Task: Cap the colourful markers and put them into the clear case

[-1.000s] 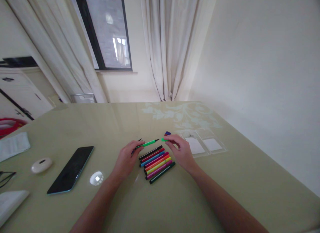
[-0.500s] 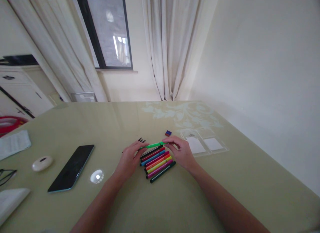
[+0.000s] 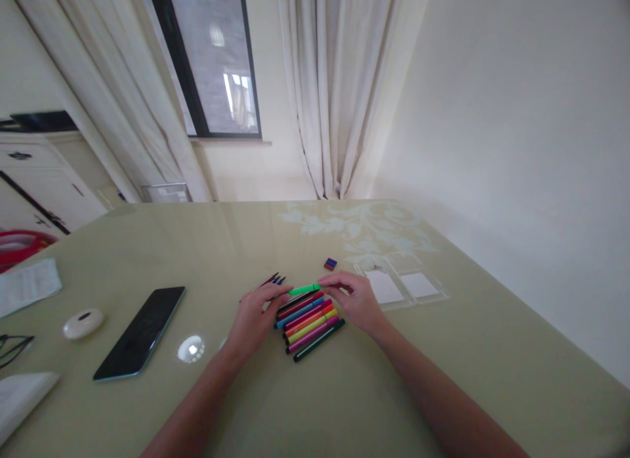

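Note:
A bright green marker pen (image 3: 304, 290) spans the space between my two hands. My left hand (image 3: 256, 313) pinches its left end, and the fingers of my right hand (image 3: 350, 297) close on its right end. Just below it, several coloured markers (image 3: 311, 327) lie side by side in a slanted row, with a dark green marker (image 3: 319, 340) nearest to me. Dark-tipped pencils or pens (image 3: 276, 279) stick out beyond my left fingers, their other ends partly hidden. A small blue and red block (image 3: 330, 264) rests beyond my right hand.
Clear plastic cases (image 3: 403, 284) with white cards lie to the right. On the left are a black phone (image 3: 140, 333), a white oval object (image 3: 83, 323), a folded cloth (image 3: 29, 287) and glasses (image 3: 14, 348). A wall borders the table's right edge.
Both hands stay on the green marker, which has dipped slightly. More of the dark-tipped pencils or pens shows behind my left hand. The rest of the table looks the same.

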`<state>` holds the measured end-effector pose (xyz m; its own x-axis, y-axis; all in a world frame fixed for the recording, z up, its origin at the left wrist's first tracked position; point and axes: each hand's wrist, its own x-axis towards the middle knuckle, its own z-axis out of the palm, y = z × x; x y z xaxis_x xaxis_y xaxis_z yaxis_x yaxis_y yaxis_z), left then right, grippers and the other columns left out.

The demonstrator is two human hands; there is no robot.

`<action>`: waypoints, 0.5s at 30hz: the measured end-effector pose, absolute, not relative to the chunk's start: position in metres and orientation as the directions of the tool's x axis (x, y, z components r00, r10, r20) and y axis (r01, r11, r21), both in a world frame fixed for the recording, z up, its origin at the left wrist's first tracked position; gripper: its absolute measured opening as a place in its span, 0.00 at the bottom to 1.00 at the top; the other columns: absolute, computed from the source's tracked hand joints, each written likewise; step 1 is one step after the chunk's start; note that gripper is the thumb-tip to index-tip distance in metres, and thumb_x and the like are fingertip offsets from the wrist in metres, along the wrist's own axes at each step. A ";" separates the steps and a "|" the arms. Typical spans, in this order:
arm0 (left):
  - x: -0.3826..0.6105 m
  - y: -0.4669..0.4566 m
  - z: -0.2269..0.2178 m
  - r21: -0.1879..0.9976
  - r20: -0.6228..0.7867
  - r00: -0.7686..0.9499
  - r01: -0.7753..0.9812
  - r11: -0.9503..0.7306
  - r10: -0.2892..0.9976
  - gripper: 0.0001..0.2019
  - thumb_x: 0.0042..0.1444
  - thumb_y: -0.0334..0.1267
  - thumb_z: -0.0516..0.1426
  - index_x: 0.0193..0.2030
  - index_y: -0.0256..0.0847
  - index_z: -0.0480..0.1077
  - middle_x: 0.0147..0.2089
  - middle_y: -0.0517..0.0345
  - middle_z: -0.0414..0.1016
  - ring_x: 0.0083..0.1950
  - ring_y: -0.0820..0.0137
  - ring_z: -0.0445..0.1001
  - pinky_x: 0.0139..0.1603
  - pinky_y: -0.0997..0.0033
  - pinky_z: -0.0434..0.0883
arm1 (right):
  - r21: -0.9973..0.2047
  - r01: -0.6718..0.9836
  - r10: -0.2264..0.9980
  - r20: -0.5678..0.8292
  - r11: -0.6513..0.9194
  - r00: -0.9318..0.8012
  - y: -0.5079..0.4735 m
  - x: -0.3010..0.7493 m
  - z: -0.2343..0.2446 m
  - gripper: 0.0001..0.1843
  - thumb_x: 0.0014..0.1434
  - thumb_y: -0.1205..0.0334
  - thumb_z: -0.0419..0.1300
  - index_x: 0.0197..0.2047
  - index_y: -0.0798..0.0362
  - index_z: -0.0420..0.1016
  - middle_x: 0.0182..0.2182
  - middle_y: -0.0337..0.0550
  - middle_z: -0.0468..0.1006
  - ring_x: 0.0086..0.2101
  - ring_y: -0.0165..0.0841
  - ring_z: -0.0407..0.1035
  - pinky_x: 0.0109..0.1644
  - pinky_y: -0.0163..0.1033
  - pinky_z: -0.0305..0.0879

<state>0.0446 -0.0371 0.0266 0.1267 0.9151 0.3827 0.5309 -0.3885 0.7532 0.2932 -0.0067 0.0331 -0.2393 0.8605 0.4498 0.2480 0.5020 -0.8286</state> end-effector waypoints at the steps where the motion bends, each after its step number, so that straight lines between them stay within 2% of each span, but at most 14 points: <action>1: 0.045 -0.037 0.026 0.737 0.384 0.130 0.553 -0.388 0.914 0.13 0.66 0.44 0.57 0.47 0.46 0.82 0.41 0.56 0.85 0.41 0.64 0.81 0.45 0.66 0.76 | -0.837 0.261 0.872 0.425 0.481 -0.243 -0.004 0.294 0.031 0.06 0.61 0.62 0.67 0.41 0.48 0.86 0.38 0.43 0.87 0.39 0.38 0.81 0.48 0.43 0.77; 3: 0.045 -0.036 0.022 0.698 0.377 0.137 0.609 -0.378 0.916 0.14 0.67 0.44 0.55 0.48 0.46 0.82 0.43 0.56 0.85 0.43 0.63 0.82 0.47 0.64 0.77 | -0.831 0.318 0.887 0.402 0.457 -0.226 0.001 0.297 0.028 0.08 0.64 0.59 0.65 0.44 0.48 0.85 0.41 0.44 0.87 0.41 0.38 0.81 0.49 0.43 0.77; 5: 0.045 -0.035 0.016 0.649 0.367 0.138 0.670 -0.360 0.920 0.14 0.68 0.43 0.54 0.49 0.47 0.81 0.46 0.55 0.84 0.46 0.61 0.82 0.51 0.61 0.76 | -0.775 0.431 0.886 0.428 0.462 -0.180 0.006 0.300 0.024 0.12 0.68 0.59 0.60 0.48 0.49 0.83 0.45 0.46 0.86 0.45 0.39 0.80 0.53 0.45 0.75; 8: 0.045 -0.035 0.006 0.568 0.362 0.155 0.745 -0.350 0.919 0.14 0.69 0.42 0.53 0.49 0.45 0.80 0.49 0.53 0.83 0.50 0.59 0.80 0.56 0.58 0.75 | -0.589 0.665 0.863 0.473 0.459 -0.177 0.011 0.305 0.019 0.18 0.72 0.64 0.51 0.54 0.52 0.81 0.51 0.51 0.83 0.52 0.41 0.76 0.59 0.48 0.70; 10: 0.046 -0.035 0.003 0.534 0.354 0.199 0.759 -0.372 0.914 0.14 0.69 0.42 0.52 0.49 0.44 0.79 0.48 0.51 0.83 0.51 0.59 0.79 0.57 0.57 0.74 | -0.426 0.788 0.859 0.453 0.445 -0.240 0.013 0.306 0.014 0.20 0.70 0.69 0.50 0.58 0.53 0.78 0.54 0.52 0.82 0.54 0.43 0.73 0.61 0.50 0.67; 13: 0.044 -0.033 0.004 0.532 0.337 0.254 0.743 -0.405 0.907 0.16 0.70 0.43 0.51 0.48 0.44 0.80 0.48 0.51 0.82 0.52 0.60 0.78 0.57 0.58 0.74 | -0.225 0.869 0.854 0.402 0.441 -0.330 0.014 0.305 0.009 0.25 0.68 0.74 0.51 0.64 0.53 0.74 0.59 0.51 0.78 0.57 0.44 0.69 0.61 0.49 0.64; 15: 0.039 -0.031 0.008 0.549 0.340 0.197 0.752 -0.365 0.919 0.17 0.71 0.44 0.50 0.48 0.44 0.79 0.49 0.51 0.81 0.52 0.60 0.77 0.58 0.59 0.73 | -0.154 0.885 0.852 0.383 0.440 -0.357 0.014 0.303 0.008 0.25 0.68 0.74 0.52 0.65 0.52 0.73 0.60 0.51 0.77 0.58 0.43 0.68 0.61 0.49 0.62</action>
<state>0.0386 -0.0312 0.0083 0.1973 0.9194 0.3404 0.7524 -0.3646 0.5486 0.3034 0.0135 0.0083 -0.3565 0.8521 0.3831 0.8849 0.4396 -0.1542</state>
